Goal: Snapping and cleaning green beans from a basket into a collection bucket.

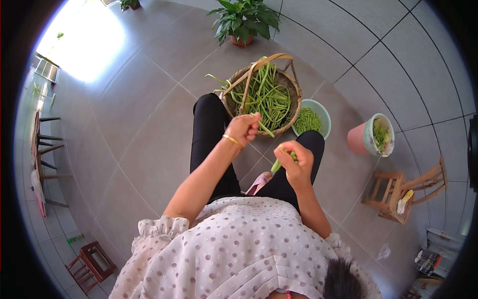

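Observation:
My left hand, with a gold bangle at the wrist, grips a green long bean over the near rim of the basket. Lower and to the right, my right hand is closed around several short bean pieces above my right thigh. A woven basket with a tall arched handle stands on the floor before me, holding a tangle of long green beans. Touching or close beside it on the right is a pale green bowl of short cut beans, partly hidden by my knee.
A pink bucket with leafy scraps in its top stands to the right. Nearby is a wooden chair with a cloth on it. A potted plant stands beyond the basket. A reddish wooden chair is at lower left.

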A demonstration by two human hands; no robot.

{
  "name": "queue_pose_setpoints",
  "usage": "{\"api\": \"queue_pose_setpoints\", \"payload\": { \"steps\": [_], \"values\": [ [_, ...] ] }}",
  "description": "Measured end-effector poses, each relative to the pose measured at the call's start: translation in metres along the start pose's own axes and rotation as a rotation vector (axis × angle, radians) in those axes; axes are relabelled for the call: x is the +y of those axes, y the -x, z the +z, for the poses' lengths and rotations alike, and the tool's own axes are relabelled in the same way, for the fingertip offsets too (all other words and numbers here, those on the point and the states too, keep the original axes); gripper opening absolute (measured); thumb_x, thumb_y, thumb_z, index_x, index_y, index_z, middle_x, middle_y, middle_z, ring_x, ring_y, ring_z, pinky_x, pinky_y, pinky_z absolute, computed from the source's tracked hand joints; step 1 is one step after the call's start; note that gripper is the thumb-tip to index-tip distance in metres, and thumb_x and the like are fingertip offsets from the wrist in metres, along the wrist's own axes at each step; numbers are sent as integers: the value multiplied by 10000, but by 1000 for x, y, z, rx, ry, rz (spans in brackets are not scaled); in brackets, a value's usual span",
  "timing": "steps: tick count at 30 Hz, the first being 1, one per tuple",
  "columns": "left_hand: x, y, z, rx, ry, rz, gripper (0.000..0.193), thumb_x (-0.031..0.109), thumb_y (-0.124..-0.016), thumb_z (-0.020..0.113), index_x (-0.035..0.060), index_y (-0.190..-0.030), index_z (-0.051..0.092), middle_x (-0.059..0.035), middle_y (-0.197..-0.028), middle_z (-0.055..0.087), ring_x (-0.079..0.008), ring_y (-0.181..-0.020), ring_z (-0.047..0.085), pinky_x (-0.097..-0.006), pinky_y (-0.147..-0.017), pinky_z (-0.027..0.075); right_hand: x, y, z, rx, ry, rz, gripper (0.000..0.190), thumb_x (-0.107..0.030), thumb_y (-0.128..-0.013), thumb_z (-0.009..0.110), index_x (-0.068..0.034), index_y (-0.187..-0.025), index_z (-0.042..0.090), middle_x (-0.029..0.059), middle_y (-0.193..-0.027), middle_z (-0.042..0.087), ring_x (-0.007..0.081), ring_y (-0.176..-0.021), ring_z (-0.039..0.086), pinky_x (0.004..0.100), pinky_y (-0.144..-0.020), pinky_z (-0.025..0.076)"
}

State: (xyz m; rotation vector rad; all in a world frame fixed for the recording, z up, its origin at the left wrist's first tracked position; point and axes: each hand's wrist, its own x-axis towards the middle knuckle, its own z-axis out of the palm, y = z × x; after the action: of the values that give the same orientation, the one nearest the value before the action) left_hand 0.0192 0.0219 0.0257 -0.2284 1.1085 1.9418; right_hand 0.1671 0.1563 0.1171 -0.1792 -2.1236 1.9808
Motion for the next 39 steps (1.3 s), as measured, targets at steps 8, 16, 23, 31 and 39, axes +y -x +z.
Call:
{"api": "queue_pose_setpoints", "payload": {
  "steps": [8, 16, 23, 31, 39],
  "values": [
    [-1, 7, 8, -55, -135, 56, 192, 217, -897, 585, 82, -771, 534, 47, -576, 422, -45, -477, 343, -183, -419, 251, 52, -38, -30, 29, -1028, 412, 125, -91, -831, 560, -8, -925, 557, 66, -646, 528, 140, -471, 454, 261, -432, 355],
    [-18, 14, 12, -32, -204, 45, 218, 187, -849, 644, 100, -686, 527, 41, -569, 457, -40, -461, 355, -183, -410, 248, 87, -36, -3, -216, -605, 727, 192, -187, -834, 649, -3, -849, 596, 19, -574, 493, 92, -404, 411, 234, -367, 303],
    [-45, 1, 16, 191, -127, 113, 170, 184, -796, 700, 98, -701, 587, 46, -566, 482, -30, -458, 371, -178, -405, 250, 110, -37, 5, 236, -691, 665, 154, -144, -812, 648, -8, -781, 583, 35, -547, 476, 132, -401, 427, 275, -370, 323],
    [-29, -54, 1, 283, -193, 109, 117, 143, -783, 690, 78, -786, 593, 32, -592, 515, -37, -468, 422, -187, -408, 295, 165, -105, -108, 630, -873, 512, 148, -189, -865, 595, -56, -836, 539, 17, -626, 459, 145, -489, 441, 293, -434, 361],
    [-36, -134, -34, 105, -930, 210, 695, 68, -727, 694, -36, -1323, 352, -59, -744, 583, -145, -593, 558, -272, -524, 453, 255, -187, -219, 499, 492, 667, 160, -192, -824, 631, -39, -787, 601, 79, -682, 595, 154, -542, 584, 289, -435, 415]
  ]
}}
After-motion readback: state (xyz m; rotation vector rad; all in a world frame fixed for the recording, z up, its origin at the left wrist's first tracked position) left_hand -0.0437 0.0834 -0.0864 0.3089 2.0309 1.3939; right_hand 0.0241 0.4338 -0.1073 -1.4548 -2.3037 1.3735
